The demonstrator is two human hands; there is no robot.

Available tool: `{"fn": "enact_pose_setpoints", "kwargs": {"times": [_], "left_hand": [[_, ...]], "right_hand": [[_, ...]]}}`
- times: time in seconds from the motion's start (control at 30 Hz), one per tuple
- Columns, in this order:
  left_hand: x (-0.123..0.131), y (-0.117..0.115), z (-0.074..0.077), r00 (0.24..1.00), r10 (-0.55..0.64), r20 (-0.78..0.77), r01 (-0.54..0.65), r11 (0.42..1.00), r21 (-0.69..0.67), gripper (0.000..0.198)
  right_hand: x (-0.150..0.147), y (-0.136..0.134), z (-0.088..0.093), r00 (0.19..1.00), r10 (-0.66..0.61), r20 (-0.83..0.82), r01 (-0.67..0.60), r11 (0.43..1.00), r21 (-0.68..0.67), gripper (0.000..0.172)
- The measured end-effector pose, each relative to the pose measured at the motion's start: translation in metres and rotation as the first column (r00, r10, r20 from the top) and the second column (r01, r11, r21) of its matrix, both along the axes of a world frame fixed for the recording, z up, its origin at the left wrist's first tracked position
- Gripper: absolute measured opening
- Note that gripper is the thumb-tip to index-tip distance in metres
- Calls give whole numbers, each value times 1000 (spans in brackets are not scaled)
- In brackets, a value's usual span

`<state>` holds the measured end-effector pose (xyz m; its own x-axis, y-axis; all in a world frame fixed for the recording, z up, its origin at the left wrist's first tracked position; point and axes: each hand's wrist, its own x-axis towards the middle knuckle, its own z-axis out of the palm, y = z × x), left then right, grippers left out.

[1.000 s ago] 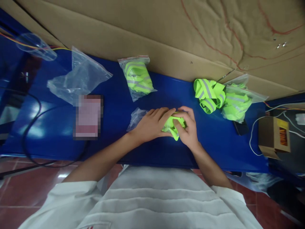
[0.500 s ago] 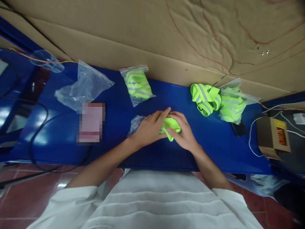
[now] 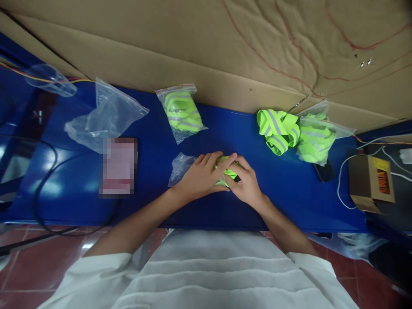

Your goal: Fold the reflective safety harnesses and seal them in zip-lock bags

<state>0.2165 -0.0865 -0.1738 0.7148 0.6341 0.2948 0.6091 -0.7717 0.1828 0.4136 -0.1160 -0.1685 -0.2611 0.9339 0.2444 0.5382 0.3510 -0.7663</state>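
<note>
Over the blue table (image 3: 289,193), the left hand (image 3: 203,175) and right hand (image 3: 247,185) are curled around a lime band (image 3: 230,173), seemingly inside a clear bag (image 3: 180,168).

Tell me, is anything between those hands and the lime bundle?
Nothing visible blocks them: the left hand and right hand are around the lime bundle. Clear plastic shows beside the left hand; whether it wraps the bundle is hidden.

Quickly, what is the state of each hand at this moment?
Left hand: closed around the neon strap bundle.
Right hand: closed on the same bundle, from the other side.
</note>
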Motion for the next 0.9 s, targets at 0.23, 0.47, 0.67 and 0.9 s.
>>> {"fn": "enact_pose_setpoints", "kwargs": {"times": [0.23,0.47,0.67,0.9], "left_hand": [[2,-3,9,997,79,-23,-79,997,-18,96],[4,-7,14,996,63,58,-66,996,54,84],[9,-12,15,999,16,33,-20,991,136,68],[1,-8,6,990,13,138,-26,995,94,75]], "right_hand": [[3,1,9,976,-112,-188,89,988,-124,34],[7,2,8,918,-152,-366,51,961,-271,15],[-4,2,1,951,-157,-266,103,973,-206,12],[-3,5,2,954,-108,-281,70,987,-143,21]]}}
